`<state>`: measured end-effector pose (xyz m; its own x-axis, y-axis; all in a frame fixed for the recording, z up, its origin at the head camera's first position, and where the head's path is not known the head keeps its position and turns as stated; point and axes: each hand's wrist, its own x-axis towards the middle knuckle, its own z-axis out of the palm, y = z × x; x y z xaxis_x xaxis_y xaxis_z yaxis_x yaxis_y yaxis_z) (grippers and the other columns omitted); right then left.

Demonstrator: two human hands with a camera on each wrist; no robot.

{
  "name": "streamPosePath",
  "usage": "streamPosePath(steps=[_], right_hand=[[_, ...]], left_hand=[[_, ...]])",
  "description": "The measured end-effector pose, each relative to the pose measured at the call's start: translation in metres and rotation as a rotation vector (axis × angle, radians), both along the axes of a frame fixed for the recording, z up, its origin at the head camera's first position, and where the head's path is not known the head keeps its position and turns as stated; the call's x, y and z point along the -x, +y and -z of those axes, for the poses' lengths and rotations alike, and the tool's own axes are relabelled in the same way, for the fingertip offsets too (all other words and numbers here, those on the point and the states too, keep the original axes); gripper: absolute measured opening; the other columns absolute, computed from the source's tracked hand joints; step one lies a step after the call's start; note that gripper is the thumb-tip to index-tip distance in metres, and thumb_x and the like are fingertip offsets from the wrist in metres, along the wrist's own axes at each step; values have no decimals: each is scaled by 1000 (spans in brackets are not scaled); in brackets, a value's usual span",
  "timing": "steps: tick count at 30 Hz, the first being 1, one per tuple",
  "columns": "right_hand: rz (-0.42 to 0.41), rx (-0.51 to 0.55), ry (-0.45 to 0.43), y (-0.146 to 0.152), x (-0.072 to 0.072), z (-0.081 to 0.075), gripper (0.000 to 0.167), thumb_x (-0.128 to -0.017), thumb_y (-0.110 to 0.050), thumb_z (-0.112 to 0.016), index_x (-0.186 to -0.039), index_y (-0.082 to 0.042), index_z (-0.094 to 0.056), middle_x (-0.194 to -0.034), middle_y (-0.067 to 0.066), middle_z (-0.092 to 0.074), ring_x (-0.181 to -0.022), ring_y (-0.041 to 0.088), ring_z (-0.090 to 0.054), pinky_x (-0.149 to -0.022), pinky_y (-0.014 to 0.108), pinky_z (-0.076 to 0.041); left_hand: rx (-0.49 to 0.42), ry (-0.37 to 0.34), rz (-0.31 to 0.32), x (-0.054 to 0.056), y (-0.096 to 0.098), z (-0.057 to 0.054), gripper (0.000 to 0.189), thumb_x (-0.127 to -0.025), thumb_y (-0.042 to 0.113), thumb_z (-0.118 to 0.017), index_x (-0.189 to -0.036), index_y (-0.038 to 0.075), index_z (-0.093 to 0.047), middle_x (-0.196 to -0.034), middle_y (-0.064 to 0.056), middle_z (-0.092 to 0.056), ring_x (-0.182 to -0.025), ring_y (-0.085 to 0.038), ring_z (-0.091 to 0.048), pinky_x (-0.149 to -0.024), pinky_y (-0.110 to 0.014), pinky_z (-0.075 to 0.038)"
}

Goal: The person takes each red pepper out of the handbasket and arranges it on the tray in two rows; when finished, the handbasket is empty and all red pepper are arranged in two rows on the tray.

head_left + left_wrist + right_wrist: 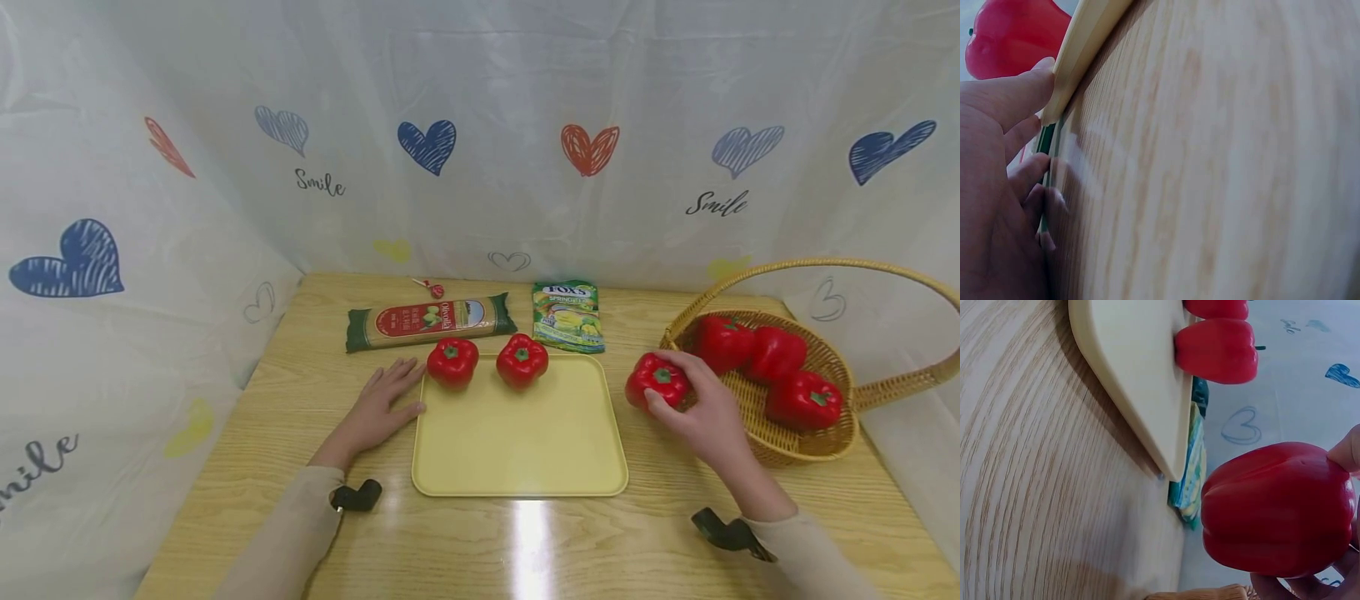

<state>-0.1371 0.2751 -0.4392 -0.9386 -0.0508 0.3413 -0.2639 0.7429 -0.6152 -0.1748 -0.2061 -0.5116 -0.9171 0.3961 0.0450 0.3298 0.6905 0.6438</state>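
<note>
My right hand [701, 412] grips a red bell pepper [657, 382] between thumb and fingers, in the space between the yellow tray and the wicker basket. In the right wrist view this pepper [1279, 509] is held up off the table. My left hand [381, 408] rests with fingers spread on the table at the tray's left edge; in the left wrist view its thumb [1022, 94] touches the tray rim. Two red bell peppers, one at the back left corner [452, 363] and one at the back middle [522, 362], stand on the tray [517, 486].
The wicker basket [847, 429] with a tall handle stands at the right, holding three red peppers [776, 354]. Behind the tray lie a pasta packet [431, 322], a green candy bag [567, 317] and a lollipop [436, 291]. A printed curtain [480, 208] backs the table.
</note>
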Motion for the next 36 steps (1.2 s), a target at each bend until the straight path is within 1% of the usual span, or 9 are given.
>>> streamPosePath(steps=[6,10,13,17,21,23,25,29,36], right_hand=[[-9,5,-3,-5,5,5,56,-85,-14,-78,-137,-11,-60,-134,17,-60,-110,39,-60,-85,64,-55],[-21,18,-10,-7,9,8,55,-85,-14,-78,-137,-10,-59,-133,18,-60,-110,40,-60,-84,64,-56],[-27,24,-11,-9,11,10,54,-85,-13,-79,-136,-11,-60,-133,18,-60,-110,39,-60,-84,62,-57],[-30,17,-11,-12,14,13,54,-85,-14,-80,-136,-12,-61,-131,15,-62,-109,35,-62,-84,54,-57],[-45,20,0,-17,18,15,54,-85,-15,-80,-135,-10,-61,-129,15,-64,-109,34,-62,-86,41,-55],[-51,24,5,-20,20,16,54,-84,-15,-80,-134,-8,-62,-129,16,-64,-110,34,-62,-86,39,-55],[-53,26,5,-23,22,17,53,-84,-15,-80,-134,-8,-62,-128,16,-64,-109,34,-62,-86,39,-55],[-61,35,-14,-29,25,20,54,-84,-13,-80,-134,-8,-60,-128,15,-63,-111,34,-62,-86,50,-57],[-63,47,-40,-38,31,22,55,-85,-15,-80,-136,-10,-60,-131,16,-62,-113,35,-60,-87,53,-55]], left_hand=[[-3,3,2,0,0,0,67,-99,35,-65,-157,11,-41,-164,-14,-31,-155,-35,-16,-126,-53,-1],[-4,2,4,0,0,1,67,-99,35,-66,-157,11,-41,-164,-14,-31,-155,-34,-16,-126,-53,-1],[-3,2,3,0,0,1,67,-99,35,-66,-157,11,-41,-164,-14,-31,-155,-34,-16,-126,-53,-1],[-4,8,1,0,0,0,67,-99,35,-65,-156,11,-41,-164,-15,-32,-155,-35,-16,-126,-53,-2],[-6,18,1,0,0,1,67,-99,35,-66,-156,10,-42,-164,-16,-32,-155,-36,-17,-126,-54,-2],[-7,26,3,0,-1,1,67,-99,35,-66,-156,10,-42,-163,-17,-32,-154,-37,-17,-125,-56,-3],[-8,24,3,0,-1,2,67,-99,35,-66,-156,10,-42,-163,-17,-32,-154,-37,-17,-125,-56,-3],[-9,28,4,0,-1,3,67,-99,34,-66,-156,10,-42,-163,-17,-32,-154,-38,-17,-125,-56,-2],[-10,25,4,0,0,1,66,-99,33,-66,-156,10,-41,-164,-17,-32,-154,-38,-16,-125,-56,-2]])
